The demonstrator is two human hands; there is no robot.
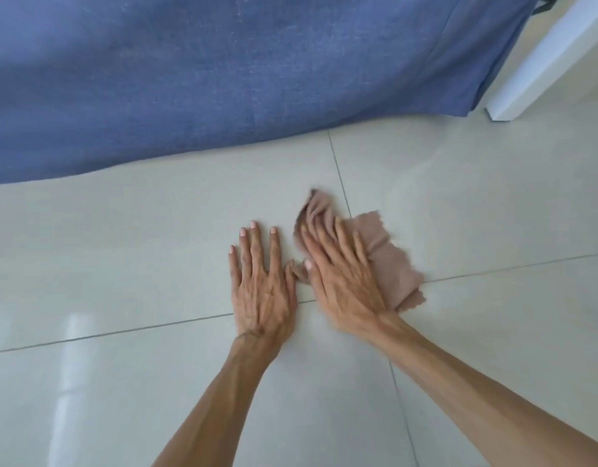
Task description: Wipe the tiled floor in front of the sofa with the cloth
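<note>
Both bare hands are down on the pale tiled floor (139, 230) in front of the sofa (206, 79), whose blue fabric front fills the upper part of the view and reaches the floor along a slanting edge. The left hand (262, 288) lies flat, palm down, directly on the tile, its fingers extended and slightly spread, holding nothing; the thumb points toward the other hand and lies just beside a small corner of the cloth. The right hand (341, 284) lies palm down on top of the cloth (388, 261), fingers extended and spread over the fabric rather than curled round it; this hand is blurred, so the exact fingertip contact cannot be determined. The cloth is a pinkish-beige piece, crumpled, lying on the floor under and beyond the right hand: 1 bunched part stands up past the fingertips toward the sofa, and a flatter part with a ragged edge spreads to the right of the hand. It sits near the crossing of 2 grey grout lines and overlaps both of them. The cloth is apart from the sofa's lower edge, with bare tile between. The 2 forearms enter from the lower edge of the view, both bare. A white upright panel (543, 62) stands at the upper right, just beside the sofa's end. Bright reflections show on the tile at lower left.
</note>
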